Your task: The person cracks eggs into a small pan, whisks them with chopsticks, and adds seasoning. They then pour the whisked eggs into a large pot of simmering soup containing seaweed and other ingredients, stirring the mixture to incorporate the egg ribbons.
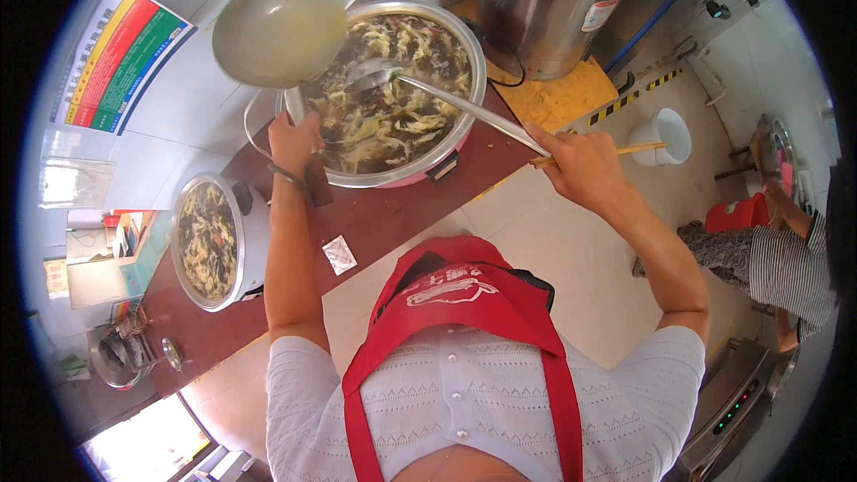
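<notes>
My left hand (pixel 294 140) grips the handle of a large metal ladle (pixel 281 33), whose broad bowl, greenish-yellow and shiny, is raised above the left side of a wide pot (pixel 479 73). In the pot is dark soup with pale egg-like shreds (pixel 402 114). My right hand (pixel 576 164) is closed round the long handle of a metal serving spoon (pixel 469 107) and also a pair of wooden chopsticks (pixel 639 148). The spoon's head lies over the soup, near its middle. Both hands are at the pot's near side, apart from each other.
A second pot (pixel 251 248) of similar soup and a small foil-like packet (pixel 339 254) are on the dark red table (pixel 381 211). A tall steel container (pixel 549 7) stands behind on the right. A white bucket (pixel 659 137) is on the floor. Another person (pixel 780 274) is at the far right.
</notes>
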A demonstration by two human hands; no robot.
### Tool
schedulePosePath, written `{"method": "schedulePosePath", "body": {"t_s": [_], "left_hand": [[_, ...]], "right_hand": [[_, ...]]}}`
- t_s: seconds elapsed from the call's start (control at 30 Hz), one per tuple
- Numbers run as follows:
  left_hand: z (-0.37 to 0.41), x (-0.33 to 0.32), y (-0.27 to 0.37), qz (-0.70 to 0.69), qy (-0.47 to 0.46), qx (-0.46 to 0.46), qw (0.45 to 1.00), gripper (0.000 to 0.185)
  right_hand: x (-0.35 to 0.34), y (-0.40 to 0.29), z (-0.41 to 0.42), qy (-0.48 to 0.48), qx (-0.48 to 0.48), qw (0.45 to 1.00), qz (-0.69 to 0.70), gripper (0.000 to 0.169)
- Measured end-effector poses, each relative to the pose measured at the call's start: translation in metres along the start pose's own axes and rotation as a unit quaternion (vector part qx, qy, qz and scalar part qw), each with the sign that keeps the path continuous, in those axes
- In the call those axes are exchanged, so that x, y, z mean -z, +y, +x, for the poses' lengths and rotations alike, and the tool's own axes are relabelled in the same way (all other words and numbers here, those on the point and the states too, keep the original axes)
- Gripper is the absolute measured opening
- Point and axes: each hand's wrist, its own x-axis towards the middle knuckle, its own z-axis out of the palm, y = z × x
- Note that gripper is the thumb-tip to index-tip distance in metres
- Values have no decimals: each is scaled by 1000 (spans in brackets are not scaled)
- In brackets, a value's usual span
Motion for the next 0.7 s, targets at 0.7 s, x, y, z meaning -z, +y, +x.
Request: {"method": "schedulePosePath", "body": {"t_s": [0.7], "left_hand": [[-183, 108, -133, -581, -67, 28, 810, 20]], "right_hand": [[-11, -15, 157, -64, -34, 983, -169, 23]]}}
